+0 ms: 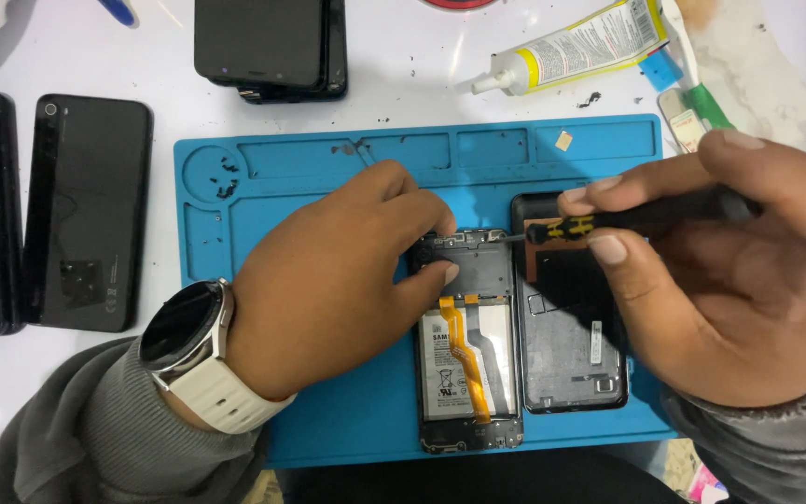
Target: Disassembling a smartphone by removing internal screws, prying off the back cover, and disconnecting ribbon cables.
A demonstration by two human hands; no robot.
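An opened phone [470,373] with its battery and an orange flex cable showing lies on a blue work mat [347,429]. My left hand [328,280], with a white-strapped watch on its wrist, presses down on the phone's upper left part. My right hand [729,271] grips a black screwdriver [646,217] with yellow marks. Its thin tip reaches the phone's top edge. The phone's removed back cover [571,359] lies inside-up just right of the phone, partly under my right hand.
A black phone [86,224] lies left of the mat, beside more stacked phones at the left edge. A stack of dark phones [268,47] sits at the top. A glue tube [576,45] lies at the top right. Tiny screws [228,177] rest in the mat's round tray.
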